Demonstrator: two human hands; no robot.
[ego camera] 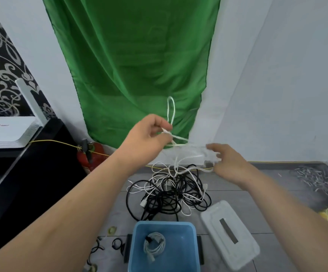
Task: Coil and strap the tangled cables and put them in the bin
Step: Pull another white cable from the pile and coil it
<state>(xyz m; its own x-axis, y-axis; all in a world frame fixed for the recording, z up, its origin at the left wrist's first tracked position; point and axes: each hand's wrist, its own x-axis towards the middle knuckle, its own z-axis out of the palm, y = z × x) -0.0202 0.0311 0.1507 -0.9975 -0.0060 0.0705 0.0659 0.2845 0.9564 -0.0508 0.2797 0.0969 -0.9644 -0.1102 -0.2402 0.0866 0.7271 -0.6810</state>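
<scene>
left hand point(151, 134): pinching a loop of white cable point(171, 110), held high above the bin point(137, 242), prob so it lifts clear of the rest
right hand point(225, 163): blurry, by the same cable lower down; can't tell if I'm gripping
tangle point(169, 191): on the floor just behind the bin
coil point(154, 245): 1 strapped, inside the bin
lid point(229, 234): off, right of the bin, so drop-in stays easy

Lit evenly and fairly brightly by soft, diffuse light, with faint shadows under the tangled cables point(169, 191) and a mild sheen along the folds of the green curtain point(135, 55). Shows motion blur on the right hand point(225, 161) and on the white cable point(179, 138) between the hands, while rendering the left hand point(149, 134) sharper. Bows straight wall lines outward and stretches the forearms toward the lower corners, with slight softness overall.
</scene>
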